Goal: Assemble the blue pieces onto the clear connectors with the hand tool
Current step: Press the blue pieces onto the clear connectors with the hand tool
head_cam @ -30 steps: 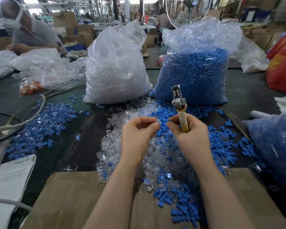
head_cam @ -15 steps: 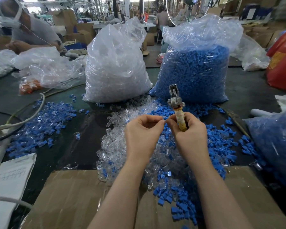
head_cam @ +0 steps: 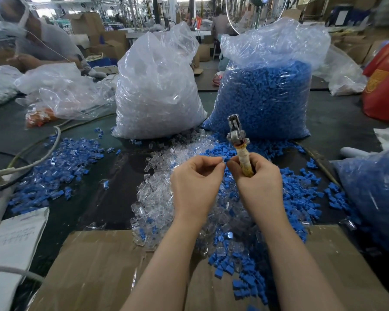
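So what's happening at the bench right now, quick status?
Right hand grips hand tool, head up. Left hand pinches a small piece at its fingertips, piece hard to make out. Nothing between the hands.

busy factory hall — cardboard boxes (head_cam: pixel 88 24), standing fan (head_cam: pixel 254 12) behind.

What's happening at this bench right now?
A person is fitting small plastic parts together above a mixed heap of clear connectors and blue pieces. The right hand grips the hand tool, metal head pointing up, and the left hand pinches a small piece at its fingertips, meeting the right. Two full bags, clear and blue, stand behind.
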A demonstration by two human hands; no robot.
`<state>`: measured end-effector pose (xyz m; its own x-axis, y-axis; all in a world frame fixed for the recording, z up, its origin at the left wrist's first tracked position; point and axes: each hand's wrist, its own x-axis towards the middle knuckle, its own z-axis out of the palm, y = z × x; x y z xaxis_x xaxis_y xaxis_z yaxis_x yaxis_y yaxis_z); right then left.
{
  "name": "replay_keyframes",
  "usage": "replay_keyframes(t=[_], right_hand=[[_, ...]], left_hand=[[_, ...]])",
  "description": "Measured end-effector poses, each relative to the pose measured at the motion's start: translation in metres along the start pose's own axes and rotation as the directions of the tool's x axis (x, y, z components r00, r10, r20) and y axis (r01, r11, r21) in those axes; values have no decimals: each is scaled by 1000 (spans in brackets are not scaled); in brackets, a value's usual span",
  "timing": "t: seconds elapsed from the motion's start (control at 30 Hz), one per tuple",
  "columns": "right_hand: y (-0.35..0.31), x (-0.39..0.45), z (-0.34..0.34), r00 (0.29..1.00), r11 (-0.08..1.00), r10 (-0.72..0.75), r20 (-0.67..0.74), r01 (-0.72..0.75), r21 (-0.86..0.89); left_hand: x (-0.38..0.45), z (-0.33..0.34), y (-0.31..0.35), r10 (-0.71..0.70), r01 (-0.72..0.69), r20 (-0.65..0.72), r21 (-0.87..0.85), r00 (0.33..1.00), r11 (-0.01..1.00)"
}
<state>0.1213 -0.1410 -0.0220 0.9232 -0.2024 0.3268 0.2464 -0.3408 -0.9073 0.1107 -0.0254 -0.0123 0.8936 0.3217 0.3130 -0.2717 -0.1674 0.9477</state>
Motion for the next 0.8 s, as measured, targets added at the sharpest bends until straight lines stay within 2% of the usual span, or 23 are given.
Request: replay_keyframes(t=[0.23, 0.43, 0.53, 0.67, 0.8], right_hand=[[0, 1, -2, 999, 1000, -1, 44, 1, -6], [2, 0, -2, 995, 1000, -2, 104, 3, -7], [-1, -1, -4, 995, 1000, -6, 96, 6, 5], [0, 1, -7, 991, 999, 36, 130, -31, -36], [4, 4, -12, 974, 986, 49, 223, -12, -164]], left_hand=[[2, -1, -4, 18, -19, 40, 31, 999, 999], [2, 0, -7, -18, 19, 2, -16, 1000, 1000], [4, -1, -7, -84, 81, -16, -129, 996, 988], [6, -5, -6, -172, 163, 3, -349, 985, 923], [9, -8, -7, -155, 133, -20, -405, 988, 905]])
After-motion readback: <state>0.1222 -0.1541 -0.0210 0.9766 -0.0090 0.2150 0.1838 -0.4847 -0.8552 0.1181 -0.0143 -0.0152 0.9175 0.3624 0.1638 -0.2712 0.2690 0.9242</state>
